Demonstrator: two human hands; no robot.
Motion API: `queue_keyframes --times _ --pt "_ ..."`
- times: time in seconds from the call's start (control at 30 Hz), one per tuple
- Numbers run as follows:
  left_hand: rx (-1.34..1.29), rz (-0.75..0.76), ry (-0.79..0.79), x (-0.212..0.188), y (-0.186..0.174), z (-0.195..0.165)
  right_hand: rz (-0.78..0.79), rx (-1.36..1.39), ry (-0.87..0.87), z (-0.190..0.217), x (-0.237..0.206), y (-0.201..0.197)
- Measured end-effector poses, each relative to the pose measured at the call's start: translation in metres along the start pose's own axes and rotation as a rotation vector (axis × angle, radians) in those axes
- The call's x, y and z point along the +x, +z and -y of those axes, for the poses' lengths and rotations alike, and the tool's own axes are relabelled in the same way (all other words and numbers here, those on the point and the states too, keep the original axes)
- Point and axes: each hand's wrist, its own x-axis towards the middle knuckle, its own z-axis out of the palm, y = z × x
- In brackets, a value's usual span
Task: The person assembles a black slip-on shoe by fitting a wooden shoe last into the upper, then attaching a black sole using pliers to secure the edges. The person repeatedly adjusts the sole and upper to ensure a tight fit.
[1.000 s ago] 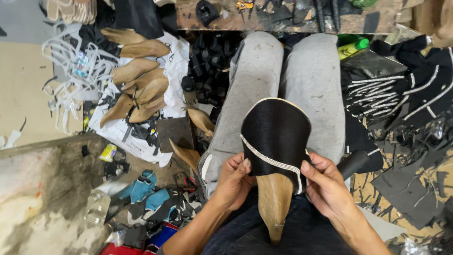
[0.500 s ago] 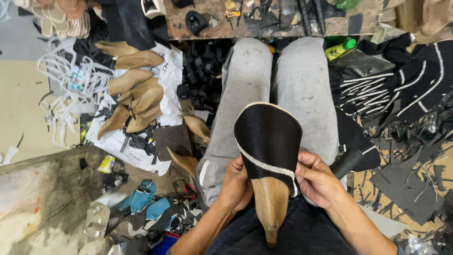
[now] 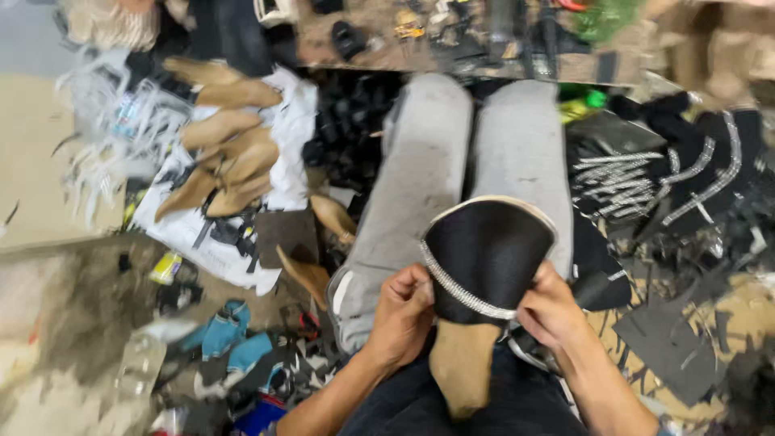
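item: shoe upper being dressed on a last, head view, blurred. far to the left of the grip: a white sheet (image 3: 278, 173) bearing a heap of tan shoe lasts (image 3: 222, 157), with loose white strips (image 3: 97, 137) beyond it and blue scraps (image 3: 230, 339) on the floor nearer the person. just left of the grip: left hand (image 3: 401, 316), fingers curled and closed on the left edge of the black upper (image 3: 488, 254), thumb near the sparkling trim band (image 3: 460, 289). at the grip: the upper sits over a tan last (image 3: 462, 367), toe pointing back toward the person, the whole piece resting over the grey-trousered legs (image 3: 420, 186). just right of the grip: right hand (image 3: 551, 311), closed on the upper's right edge, fingertips hidden beneath it. well to the right: black cut pieces with silver trim (image 3: 694, 173) and dark offcuts (image 3: 670, 343). handling note, as judgement: equal pull from both sides should keep the trim band level and the fabric free of creases; uneven tension would likely skew the band on the last.
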Motion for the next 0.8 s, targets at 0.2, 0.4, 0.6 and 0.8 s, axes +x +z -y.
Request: queue_keyframes --times 0.2,0.4,0.6,0.8 --pt "0.159 -0.101 0.049 0.001 -0.011 0.005 0.004 0.196 -0.029 -0.019 -0.016 -0.007" --pt "0.127 -0.072 0.074 0.002 -0.011 -0.002 -0.038 0.108 -0.034 -0.01 -0.021 0.011" --pt "0.116 -0.047 0.06 0.0 -0.013 -0.005 -0.062 0.118 -0.011 -0.007 -0.021 0.012" --pt "-0.078 0.019 -0.082 0.005 -0.023 0.002 0.028 0.141 0.024 -0.018 -0.009 0.0"
